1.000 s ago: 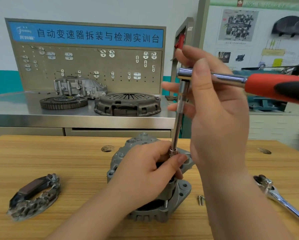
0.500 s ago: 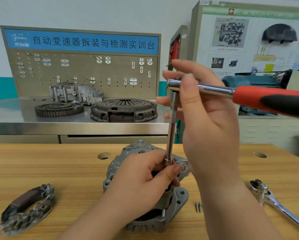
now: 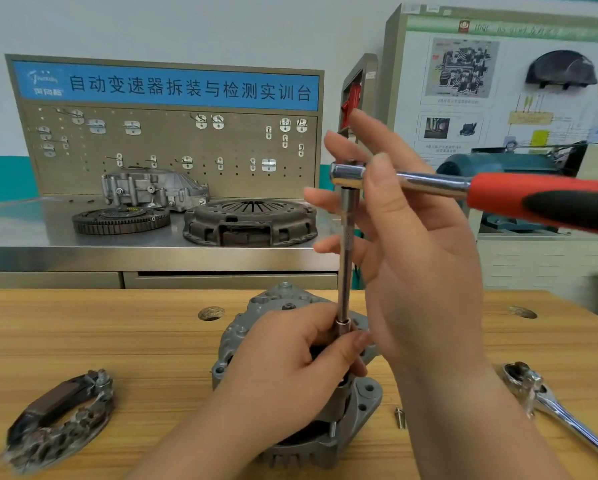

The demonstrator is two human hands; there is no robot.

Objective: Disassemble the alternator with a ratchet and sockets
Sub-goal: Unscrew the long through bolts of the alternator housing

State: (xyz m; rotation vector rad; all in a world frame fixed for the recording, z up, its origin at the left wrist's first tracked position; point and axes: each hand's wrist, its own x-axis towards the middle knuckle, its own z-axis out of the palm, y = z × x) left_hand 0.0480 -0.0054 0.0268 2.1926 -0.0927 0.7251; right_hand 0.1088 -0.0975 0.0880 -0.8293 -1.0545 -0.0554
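Gripping ratchet (image 3: 429, 183), right hand (image 3: 418, 258); banner (image 3: 167, 86) reads 自动变速器拆装与检测实训台.

The left grip (image 3: 301, 368) sits right over the top of the alternator (image 3: 363, 400), so where the socket (image 3: 343, 327) lands on it is hidden. The ratchet (image 3: 532, 199) has its red handle running off the right edge. Same deal for the second ratchet (image 3: 550, 407) on the counter (image 3: 117, 334). The little screw (image 3: 399, 417) is half behind the forearm. The rectifier piece (image 3: 58, 420) is smeared, and the poster (image 3: 463, 71) print is too small to read.
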